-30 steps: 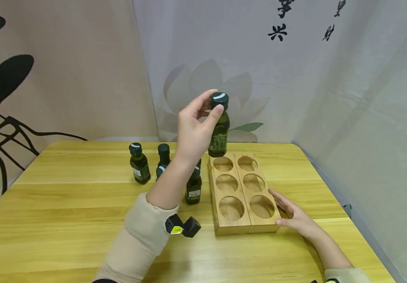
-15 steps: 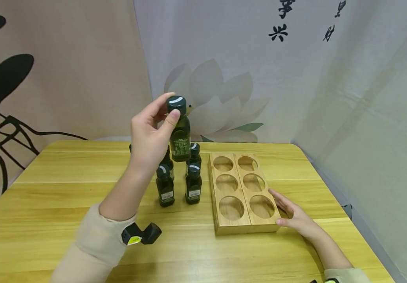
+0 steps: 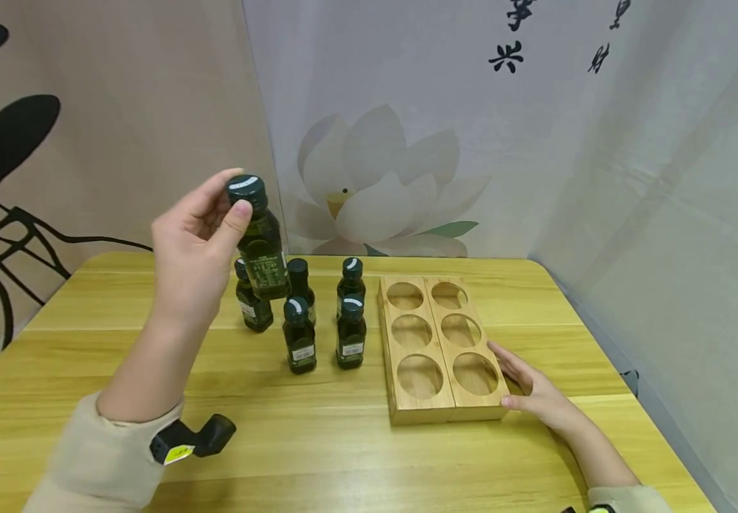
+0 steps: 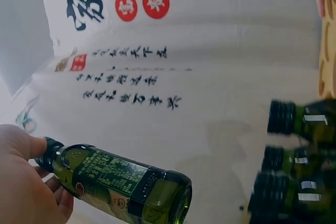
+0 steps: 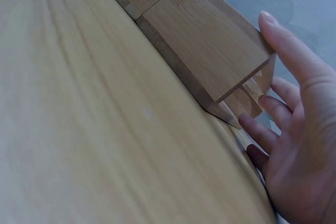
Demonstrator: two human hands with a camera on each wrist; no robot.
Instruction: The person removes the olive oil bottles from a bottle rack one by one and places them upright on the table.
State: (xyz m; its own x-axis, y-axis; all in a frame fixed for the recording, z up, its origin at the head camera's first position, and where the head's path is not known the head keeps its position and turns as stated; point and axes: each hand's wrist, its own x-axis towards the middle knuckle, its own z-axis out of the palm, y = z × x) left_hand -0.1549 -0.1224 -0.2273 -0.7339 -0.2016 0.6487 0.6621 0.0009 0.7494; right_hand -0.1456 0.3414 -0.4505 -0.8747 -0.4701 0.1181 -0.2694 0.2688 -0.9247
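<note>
My left hand (image 3: 192,249) pinches a small dark green glass bottle (image 3: 266,260) by its cap and neck, thumb in front. It hangs above the table, slightly tilted, in front of another standing bottle. The left wrist view shows the held bottle's (image 4: 118,179) printed green label and base. A wooden rack (image 3: 429,402) with two rows of round holes stands right of centre. My right hand (image 3: 538,399) rests against its right side near the front corner. In the right wrist view that hand's loosely spread fingers (image 5: 257,129) touch the rack's end (image 5: 210,40).
Several similar bottles stand left of the rack, among them a front left bottle (image 3: 299,338) and a front right bottle (image 3: 351,335). The wooden table (image 3: 318,456) ends at a printed cloth backdrop (image 3: 407,107) behind and on the right.
My left hand has carried the bottle leftward, from above the rack's back holes to above the left end of the standing bottles. The right hand and rack stay where they were.
</note>
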